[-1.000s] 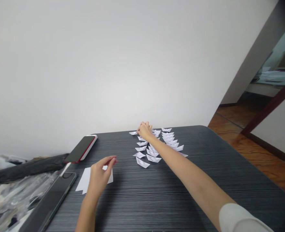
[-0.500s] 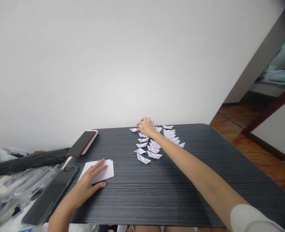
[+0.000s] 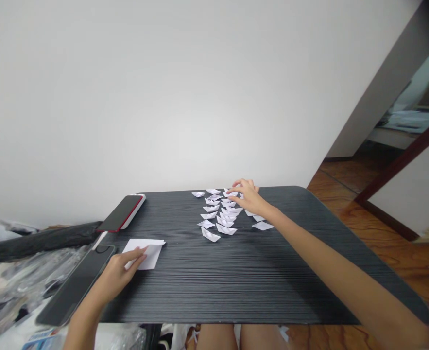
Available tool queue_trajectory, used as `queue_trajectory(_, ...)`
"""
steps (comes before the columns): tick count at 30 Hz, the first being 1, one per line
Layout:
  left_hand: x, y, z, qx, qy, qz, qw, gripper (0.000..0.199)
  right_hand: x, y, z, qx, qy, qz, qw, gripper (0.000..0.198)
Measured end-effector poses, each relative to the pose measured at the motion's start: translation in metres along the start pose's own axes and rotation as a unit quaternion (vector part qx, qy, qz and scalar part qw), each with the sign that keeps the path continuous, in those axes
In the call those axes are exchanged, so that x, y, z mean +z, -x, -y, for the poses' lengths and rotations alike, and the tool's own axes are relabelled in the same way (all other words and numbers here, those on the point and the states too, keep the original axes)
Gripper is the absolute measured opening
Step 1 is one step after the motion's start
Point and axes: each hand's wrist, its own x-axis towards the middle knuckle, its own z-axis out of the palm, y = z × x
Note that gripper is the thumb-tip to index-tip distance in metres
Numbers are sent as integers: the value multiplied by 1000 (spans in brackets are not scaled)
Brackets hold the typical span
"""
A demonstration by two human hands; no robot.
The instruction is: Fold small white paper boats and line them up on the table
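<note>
My left hand [image 3: 121,273] is at the left of the table, thumb and fingers closed on the edge of a small stack of white paper [image 3: 152,256]. The stack's right corner looks slightly raised off the table. My right hand [image 3: 248,198] reaches to the far side, over the small white folded paper boats, with its fingers curved and apart. Its fingertips are close to a paper boat [image 3: 231,193] in the back row; whether they touch it I cannot tell. Several boats stand in loose columns, the nearest paper boat [image 3: 210,235] at the front left. My right hand and wrist hide part of the right column.
The dark ribbed table [image 3: 199,287] meets a white wall [image 3: 207,97] at the back. A phone with a red edge [image 3: 121,214] lies on a white object at the back left. Another dark phone [image 3: 77,287] lies at the left edge, beside plastic-wrapped items [image 3: 13,287].
My right hand has moved right, from the left column's back end to the right columns. My left hand's spread fingers have drawn together on the paper. The view has shifted slightly.
</note>
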Motion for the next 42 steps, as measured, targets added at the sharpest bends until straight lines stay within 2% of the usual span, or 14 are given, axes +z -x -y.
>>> queue_trajectory(3,-8,-2,-12,31,-25,-99,994,25,-10,13,-5,10,-6,5,1000,17)
queue_trajectory(5,-15,-10,-36,63,-26,-209,976,18,-18,19,-3,5,-24,27,999,16)
queue_trajectory(8,-18,-39,-96,5,77,-432,899,18,-27,26,10,-34,-133,88,987,19)
queue_trajectory(9,-15,-51,-118,-20,153,-460,874,20,-28,27,15,-49,-203,115,971,25)
queue_trajectory(11,-2,-78,-157,-10,289,-359,887,22,-28,29,24,-52,-346,144,926,40)
queue_trajectory(13,17,-102,-184,12,377,-268,887,23,-24,31,28,-7,-463,96,881,47)
queue_trajectory(17,54,-127,-207,18,463,-107,879,30,-14,36,18,103,-556,28,824,42)
queue_trajectory(21,73,-131,-209,-55,561,0,826,50,-9,45,0,99,-515,-43,850,32)
queue_trajectory(25,77,-129,-208,-79,619,107,774,56,-6,50,-7,90,-475,-24,875,29)
queue_trajectory(28,77,-126,-206,-30,598,91,796,41,-7,54,-9,65,-459,4,886,31)
queue_trajectory(32,77,-123,-200,26,512,27,858,47,-16,59,-10,10,-454,57,889,33)
queue_trajectory(36,77,-118,-198,127,357,29,925,40,-20,62,-6,-1,-452,68,889,40)
queue_trajectory(39,79,-114,-201,154,298,29,942,37,-15,64,-1,27,-430,38,902,38)
queue_trajectory(42,85,-114,-201,111,330,-10,937,33,-9,66,1,50,-437,-12,898,27)
